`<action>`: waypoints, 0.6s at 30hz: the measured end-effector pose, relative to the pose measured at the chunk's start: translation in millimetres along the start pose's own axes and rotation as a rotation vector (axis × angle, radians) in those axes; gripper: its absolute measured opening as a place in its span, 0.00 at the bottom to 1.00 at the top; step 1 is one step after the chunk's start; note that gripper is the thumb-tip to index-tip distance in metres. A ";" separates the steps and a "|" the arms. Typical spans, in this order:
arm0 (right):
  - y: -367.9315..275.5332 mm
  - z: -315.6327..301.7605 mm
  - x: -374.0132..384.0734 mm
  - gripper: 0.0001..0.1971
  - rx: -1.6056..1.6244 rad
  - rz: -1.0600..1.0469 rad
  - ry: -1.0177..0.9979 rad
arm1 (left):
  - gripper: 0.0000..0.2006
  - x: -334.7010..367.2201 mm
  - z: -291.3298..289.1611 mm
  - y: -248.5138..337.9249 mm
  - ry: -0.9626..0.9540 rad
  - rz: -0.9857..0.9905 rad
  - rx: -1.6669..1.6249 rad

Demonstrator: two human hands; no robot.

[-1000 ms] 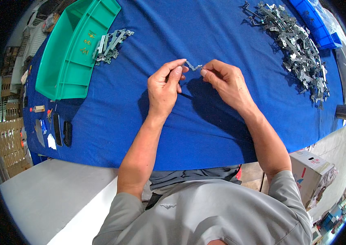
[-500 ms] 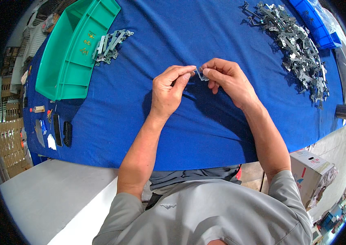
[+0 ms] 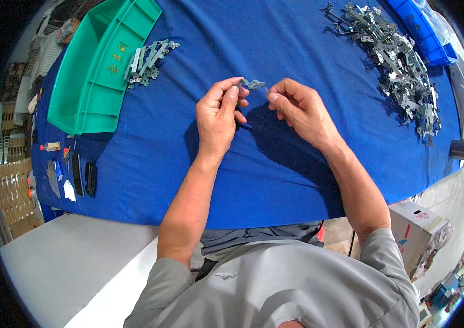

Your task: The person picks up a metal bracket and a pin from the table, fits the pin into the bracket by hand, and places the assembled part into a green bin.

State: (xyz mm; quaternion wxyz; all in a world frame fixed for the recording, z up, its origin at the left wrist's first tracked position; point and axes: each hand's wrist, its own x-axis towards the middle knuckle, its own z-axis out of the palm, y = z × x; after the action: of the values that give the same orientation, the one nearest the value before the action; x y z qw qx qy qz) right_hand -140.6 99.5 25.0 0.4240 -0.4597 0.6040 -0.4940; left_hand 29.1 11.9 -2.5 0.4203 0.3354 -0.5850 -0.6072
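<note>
My left hand [image 3: 218,112] pinches a small grey metal bracket [image 3: 254,84] between thumb and fingers. The bracket sticks out to the right, over the blue cloth. Just right of it, my right hand [image 3: 304,109] has its thumb and forefinger pressed together near the bracket's free end. Whatever lies between those fingertips is too small to make out. To the far left of my hands lies a small heap of flat metal links [image 3: 147,63]. A much larger pile of metal brackets [image 3: 399,68] spreads along the right side of the table.
A green plastic bin [image 3: 103,98] stands at the left, with brass-coloured pieces [image 3: 114,69] on it. A blue bin [image 3: 426,35] sits at the far right. Near the left edge lie a small bottle [image 3: 51,146] and a black case [image 3: 90,179]. A cardboard box [image 3: 415,224] stands beside the table.
My left hand has shifted slightly left, and the bracket now extends from its fingers instead of sitting by the right hand's. My hands are a little farther apart.
</note>
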 end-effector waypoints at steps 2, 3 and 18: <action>-0.4 1.1 -0.4 0.10 -0.069 -0.022 -0.014 | 0.11 -0.5 0.5 1.3 -0.015 -0.010 0.009; 0.0 1.5 -0.3 0.10 -0.070 -0.021 -0.014 | 0.11 -0.7 0.2 0.9 -0.014 -0.011 0.008; 8.7 -1.1 1.0 0.10 -0.201 -0.110 0.070 | 0.11 -2.9 0.0 2.3 -0.039 0.020 0.078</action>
State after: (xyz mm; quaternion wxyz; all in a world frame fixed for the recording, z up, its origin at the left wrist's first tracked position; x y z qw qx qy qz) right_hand -143.0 99.6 16.5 0.3265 -0.5146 0.6391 -0.4692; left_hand 30.5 14.7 -0.5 0.4015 0.3339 -0.6196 -0.5861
